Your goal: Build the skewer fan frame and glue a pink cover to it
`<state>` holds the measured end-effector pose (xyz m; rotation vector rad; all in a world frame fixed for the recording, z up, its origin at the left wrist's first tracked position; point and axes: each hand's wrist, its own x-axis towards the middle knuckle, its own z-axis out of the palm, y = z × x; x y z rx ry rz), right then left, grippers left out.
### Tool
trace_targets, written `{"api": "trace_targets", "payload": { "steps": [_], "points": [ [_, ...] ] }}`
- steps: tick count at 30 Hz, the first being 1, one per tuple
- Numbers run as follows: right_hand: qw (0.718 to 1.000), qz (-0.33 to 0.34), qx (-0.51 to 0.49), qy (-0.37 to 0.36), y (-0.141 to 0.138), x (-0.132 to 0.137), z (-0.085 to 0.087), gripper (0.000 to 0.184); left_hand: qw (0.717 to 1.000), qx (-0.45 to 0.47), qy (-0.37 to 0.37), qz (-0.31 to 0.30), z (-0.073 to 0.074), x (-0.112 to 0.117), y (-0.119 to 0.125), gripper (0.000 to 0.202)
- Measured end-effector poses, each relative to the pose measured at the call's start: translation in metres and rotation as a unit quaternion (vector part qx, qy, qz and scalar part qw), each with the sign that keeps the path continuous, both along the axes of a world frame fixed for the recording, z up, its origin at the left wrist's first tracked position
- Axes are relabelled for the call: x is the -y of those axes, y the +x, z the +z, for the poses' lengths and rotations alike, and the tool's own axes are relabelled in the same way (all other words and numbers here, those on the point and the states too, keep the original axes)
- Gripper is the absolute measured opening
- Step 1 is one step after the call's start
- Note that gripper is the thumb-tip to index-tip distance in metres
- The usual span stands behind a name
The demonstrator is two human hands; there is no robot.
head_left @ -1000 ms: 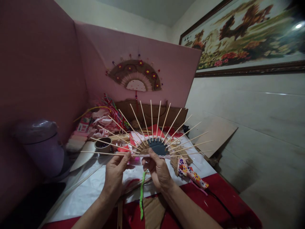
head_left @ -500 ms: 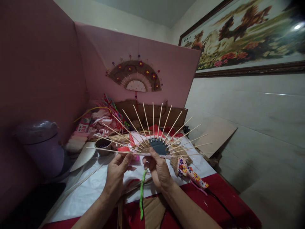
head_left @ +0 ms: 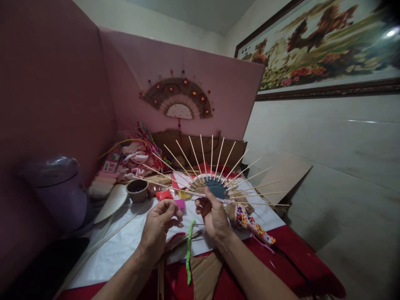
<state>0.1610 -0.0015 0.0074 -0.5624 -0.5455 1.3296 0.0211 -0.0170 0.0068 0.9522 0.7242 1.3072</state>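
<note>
A half-round fan frame [head_left: 215, 188] of cardboard, with a dark blue-grey middle and thin wooden sticks spreading out along its curve, is held up in front of me. My right hand [head_left: 214, 214] grips its straight lower edge, thumb on the near face and fingers behind. To the left, apart from the frame, is my left hand [head_left: 160, 221], thumb and forefinger brought together and the other fingers curled; whether anything is pinched there is hidden. Between my wrists a bright green fuzzy strip [head_left: 189, 254] lies across the table, near a piece of brown cardboard [head_left: 204, 273].
A finished fan with flowers [head_left: 179, 98] hangs on the pink board behind. Left of the frame stand a round brown bowl [head_left: 137, 191] and a lilac bin [head_left: 59, 196]. Pink cloth and coloured strips [head_left: 134, 154] are piled behind. A flower-patterned piece [head_left: 254, 227] lies at right.
My left hand has let go of the fan's left lower edge and dropped back a little. The frame now tilts down to the right in my right hand.
</note>
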Motion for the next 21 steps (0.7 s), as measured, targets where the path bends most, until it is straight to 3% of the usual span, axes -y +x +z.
{"api": "trace_targets", "payload": {
  "steps": [7,17,19,21],
  "points": [
    [1.000,-0.016,0.004,0.004,0.004,-0.004,-0.001,0.021,0.999,-0.021,-0.022,-0.032,-0.003,-0.002,0.000,0.027],
    [0.992,-0.093,0.076,0.040,0.007,-0.012,-0.007,0.021,0.996,-0.026,0.046,0.077,-0.006,0.002,0.002,0.007],
    [0.986,-0.125,0.097,0.044,0.008,-0.013,-0.007,0.023,0.995,-0.038,0.078,0.053,-0.004,0.005,0.000,0.012],
    [0.977,-0.162,0.127,0.048,0.008,-0.014,-0.007,0.023,0.987,-0.072,0.145,-0.011,-0.002,0.010,-0.001,0.016]
  ]
}}
